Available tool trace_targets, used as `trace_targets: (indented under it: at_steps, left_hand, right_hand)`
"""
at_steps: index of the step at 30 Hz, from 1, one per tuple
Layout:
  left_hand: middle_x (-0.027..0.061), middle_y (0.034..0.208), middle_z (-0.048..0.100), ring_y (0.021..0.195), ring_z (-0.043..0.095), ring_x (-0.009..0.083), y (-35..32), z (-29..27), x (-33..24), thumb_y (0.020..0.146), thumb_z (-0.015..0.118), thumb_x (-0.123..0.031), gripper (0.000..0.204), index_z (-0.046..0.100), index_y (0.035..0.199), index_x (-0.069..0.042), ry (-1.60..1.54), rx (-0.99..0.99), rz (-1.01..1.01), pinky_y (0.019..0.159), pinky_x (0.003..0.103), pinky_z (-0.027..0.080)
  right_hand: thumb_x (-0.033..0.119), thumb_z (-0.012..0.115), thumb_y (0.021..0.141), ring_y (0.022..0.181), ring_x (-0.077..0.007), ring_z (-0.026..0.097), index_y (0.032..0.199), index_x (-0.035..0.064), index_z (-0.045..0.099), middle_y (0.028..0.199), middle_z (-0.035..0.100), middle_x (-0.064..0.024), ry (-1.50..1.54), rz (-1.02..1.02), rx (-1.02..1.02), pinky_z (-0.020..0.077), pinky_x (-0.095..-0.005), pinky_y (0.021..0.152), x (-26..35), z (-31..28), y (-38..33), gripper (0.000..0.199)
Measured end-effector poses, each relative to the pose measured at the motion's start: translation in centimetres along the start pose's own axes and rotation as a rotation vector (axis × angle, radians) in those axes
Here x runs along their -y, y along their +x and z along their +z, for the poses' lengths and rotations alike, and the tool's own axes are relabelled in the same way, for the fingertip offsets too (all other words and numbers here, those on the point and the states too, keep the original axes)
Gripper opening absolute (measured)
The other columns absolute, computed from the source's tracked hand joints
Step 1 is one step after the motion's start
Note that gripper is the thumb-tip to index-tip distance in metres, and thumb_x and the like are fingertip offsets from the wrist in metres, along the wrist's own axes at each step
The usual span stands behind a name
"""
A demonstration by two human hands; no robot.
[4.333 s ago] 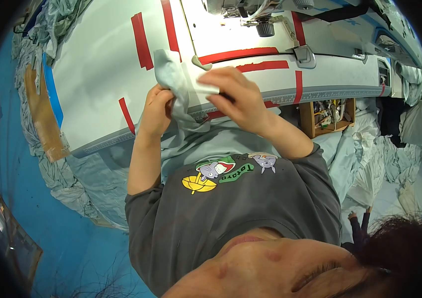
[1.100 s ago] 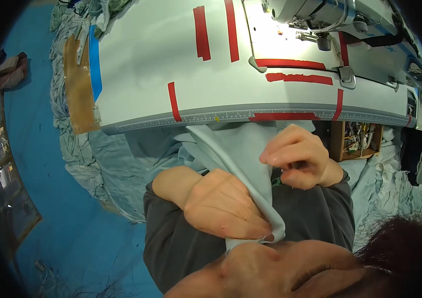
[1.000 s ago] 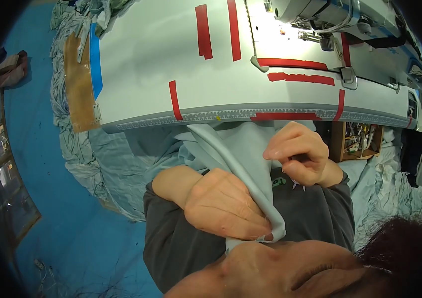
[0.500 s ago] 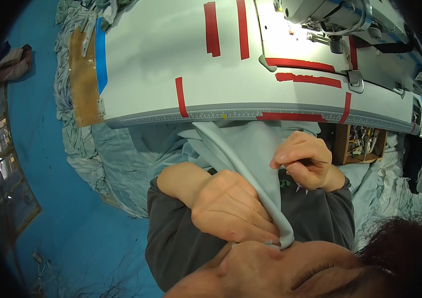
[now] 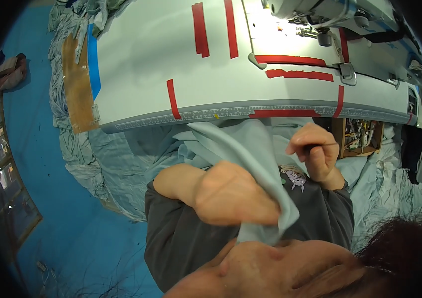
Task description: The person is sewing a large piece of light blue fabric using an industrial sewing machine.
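My left hand (image 5: 235, 196) is closed on a pale blue-green cloth (image 5: 248, 154), pinching its upper part close to me; motion blurs the fingers somewhat. The cloth hangs in a long loose fold from that hand toward the table's front edge. To the right of the fold, my right hand (image 5: 316, 151) is raised with curled fingers. A thin dark tool (image 5: 328, 144) sticks out of them; most of it is hidden, so I cannot tell its kind.
Ahead stands a white sewing table (image 5: 136, 64) with red tape strips and a ruler (image 5: 211, 115) along its front edge. A sewing machine (image 5: 330, 15) is at far right. A wooden drawer (image 5: 362, 136) of small items sits below. Piled fabric (image 5: 79, 169) lies left.
My left hand has risen a little away from me, lifting the cloth with it. My right hand has moved slightly right, and the dark tool now shows. The view has shifted slightly.
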State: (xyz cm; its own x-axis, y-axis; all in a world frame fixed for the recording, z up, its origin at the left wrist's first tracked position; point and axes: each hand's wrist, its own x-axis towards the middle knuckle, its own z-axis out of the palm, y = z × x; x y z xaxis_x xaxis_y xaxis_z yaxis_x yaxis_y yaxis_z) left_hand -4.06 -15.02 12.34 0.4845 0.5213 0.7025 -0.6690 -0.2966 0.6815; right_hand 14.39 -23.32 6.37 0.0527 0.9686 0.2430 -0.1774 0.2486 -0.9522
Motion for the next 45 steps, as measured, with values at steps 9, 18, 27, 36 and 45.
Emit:
trace_targets:
  at_steps: [9, 18, 27, 36, 45]
  left_hand:
    - [0.0028, 0.092, 0.062, 0.076, 0.060, 0.0138, -3.0, -6.4, 6.2, 0.097, 0.046, -0.014, 0.019, 0.057, 0.107, -0.002, 0.041, -0.777, -0.757, 0.067, 0.027, 0.049]
    - [0.0053, 0.107, 0.060, 0.096, 0.058, 0.0144, -3.2, -6.6, 12.1, 0.100, 0.041, -0.019, 0.024, 0.053, 0.112, -0.002, -0.018, -0.687, -0.605, 0.085, 0.031, 0.047]
    - [0.0132, 0.136, 0.046, 0.127, 0.044, 0.0224, -4.4, -7.7, 15.5, 0.100, 0.038, -0.017, 0.037, 0.043, 0.131, 0.004, 0.370, -0.293, -0.561, 0.107, 0.035, 0.036]
    - [0.0118, 0.127, 0.055, 0.115, 0.056, 0.0205, -4.1, -8.2, 15.2, 0.093, 0.052, -0.006, 0.028, 0.054, 0.121, -0.002, 0.678, -0.111, -0.499, 0.098, 0.030, 0.046]
    - [0.0082, 0.124, 0.058, 0.111, 0.058, 0.0239, -3.1, -8.4, 15.0, 0.086, 0.061, -0.005, 0.029, 0.058, 0.115, -0.005, 0.897, 0.053, -0.384, 0.086, 0.031, 0.051]
  right_hand:
    - [0.027, 0.036, 0.099, 0.050, -0.0087, 0.043, 0.104, 0.0033, 0.057, 0.071, 0.051, -0.0038, -0.508, 0.004, -1.378, 0.0334, -0.0201, 0.044, -9.7, -19.6, -16.1, 0.031]
    - [0.026, 0.065, 0.081, 0.105, -0.0398, 0.057, 0.117, -0.0040, 0.055, 0.114, 0.059, -0.0249, -1.305, 1.328, -1.214, 0.0445, -0.0438, 0.090, -20.5, -35.3, -35.1, 0.048]
    - [0.012, 0.069, 0.072, 0.072, -0.0195, 0.063, 0.105, 0.0061, 0.065, 0.101, 0.066, -0.0096, -1.043, -0.424, 0.209, 0.0519, -0.0307, 0.060, -7.2, -3.3, -10.6, 0.034]
    - [0.016, 0.073, 0.071, 0.081, -0.0254, 0.057, 0.106, 0.0092, 0.053, 0.096, 0.055, -0.0084, -1.343, -0.094, -0.008, 0.0490, -0.0339, 0.065, -8.3, -0.3, -2.2, 0.041]
    - [0.008, 0.065, 0.083, 0.065, -0.0219, 0.060, 0.090, 0.0041, 0.059, 0.080, 0.061, -0.0076, -0.965, 0.026, -0.164, 0.0476, -0.0303, 0.059, -7.0, -2.0, -2.7, 0.010]
